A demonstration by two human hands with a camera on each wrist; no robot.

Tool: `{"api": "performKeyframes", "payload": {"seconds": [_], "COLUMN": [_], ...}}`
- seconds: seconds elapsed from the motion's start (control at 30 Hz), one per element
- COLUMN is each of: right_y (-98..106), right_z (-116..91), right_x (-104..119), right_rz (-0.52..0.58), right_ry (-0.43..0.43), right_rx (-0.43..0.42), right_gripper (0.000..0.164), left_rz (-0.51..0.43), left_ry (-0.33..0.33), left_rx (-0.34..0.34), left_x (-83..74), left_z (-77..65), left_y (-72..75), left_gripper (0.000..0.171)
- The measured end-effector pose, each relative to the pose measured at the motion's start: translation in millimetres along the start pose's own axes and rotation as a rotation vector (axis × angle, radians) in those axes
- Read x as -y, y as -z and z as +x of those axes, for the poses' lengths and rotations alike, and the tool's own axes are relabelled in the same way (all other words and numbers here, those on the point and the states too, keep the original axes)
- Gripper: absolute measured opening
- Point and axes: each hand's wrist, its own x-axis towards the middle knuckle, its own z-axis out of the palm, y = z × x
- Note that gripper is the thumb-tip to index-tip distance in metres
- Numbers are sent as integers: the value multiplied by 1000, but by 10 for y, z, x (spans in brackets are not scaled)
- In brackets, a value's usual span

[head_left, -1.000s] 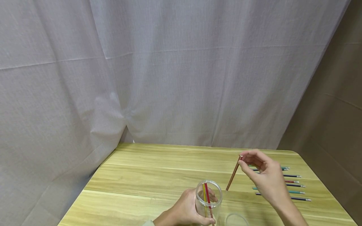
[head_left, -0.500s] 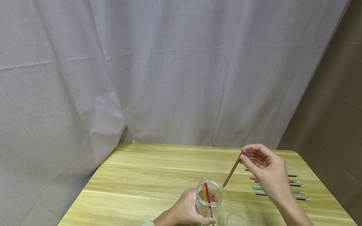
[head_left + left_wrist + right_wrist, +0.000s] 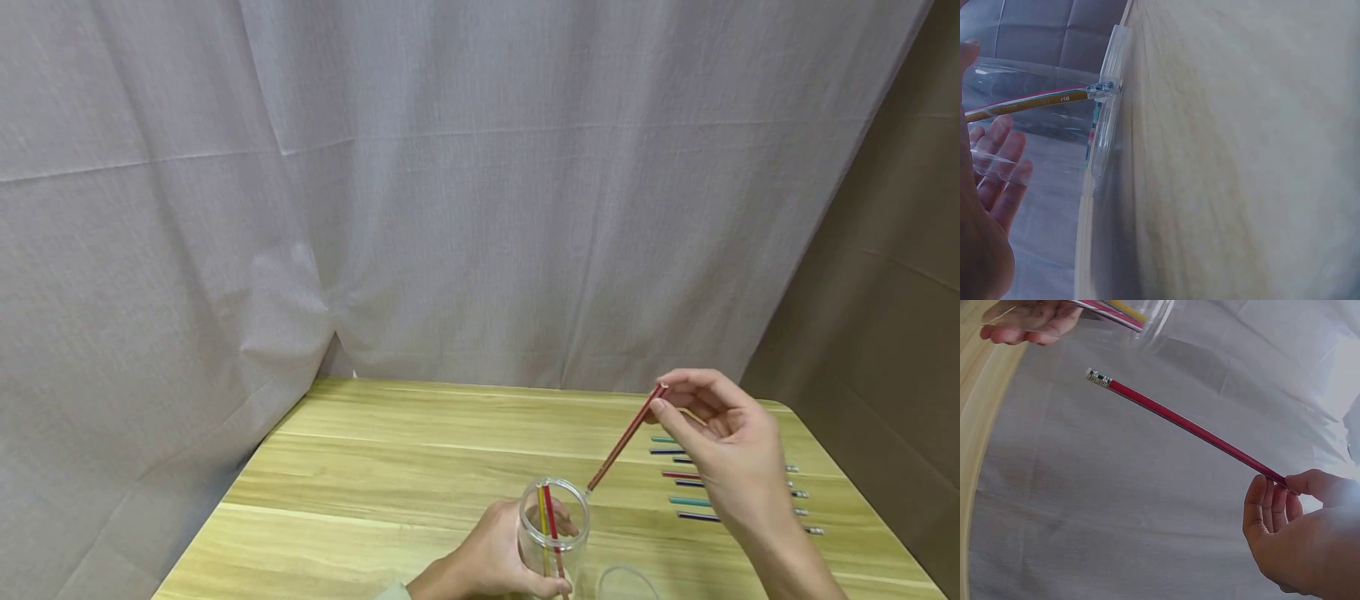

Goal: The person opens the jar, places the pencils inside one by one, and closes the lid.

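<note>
My left hand (image 3: 498, 550) is wrapped round a clear jar (image 3: 553, 546) that stands on the table. Inside it a yellow pencil (image 3: 542, 510) and a red pencil (image 3: 551, 517) lean side by side. In the left wrist view, the yellow pencil (image 3: 1041, 103) has its eraser end down by the jar's base. Thumb and fingers of my right hand (image 3: 731, 442) pinch another red pencil (image 3: 1191, 429) near its eraserless end. This pencil slants down to the left, its eraser end close to the jar's right rim in the head view.
Several pencils, a teal pencil (image 3: 690, 502) among them, lie in a row on the wooden table (image 3: 390, 467) at the right, partly behind my right hand. A clear round lid (image 3: 628, 582) lies right of the jar. A grey curtain (image 3: 465, 208) hangs behind the table.
My right hand has moved up and to the right, away from the row of pencils, tilting the red pencil so its eraser end comes toward the jar's rim. The left hand and jar stay put.
</note>
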Motion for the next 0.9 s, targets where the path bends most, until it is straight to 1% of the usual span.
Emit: {"api": "performKeyframes", "payload": {"seconds": [0.13,0.2,0.3,0.47,0.63,0.77,0.9], "right_y": [-21,-37,-66,-91,-109,-117,-136], "right_z": [23,33,31,21,12,2,-21], "right_x": [53,81,120,149,194,212,188], "right_rz": [68,95,106,147,168,166,136], "right_ry": [54,74,84,107,99,109,112], "right_rx": [-6,-17,-39,-35,-79,-43,0], "right_gripper": [26,26,28,32,33,32,31], "left_rz": [10,3,2,19,21,-2,-9], "left_ry": [-13,-4,-2,-21,-27,-5,4], "left_rx": [-11,-10,-12,-20,-26,-17,-12], "left_x": [1,1,1,5,12,2,-7], "left_z": [-3,-3,-2,2,3,-2,0], "left_y": [-9,-12,-12,-7,-8,-8,-8], "left_gripper": [61,61,62,62,64,64,64]}}
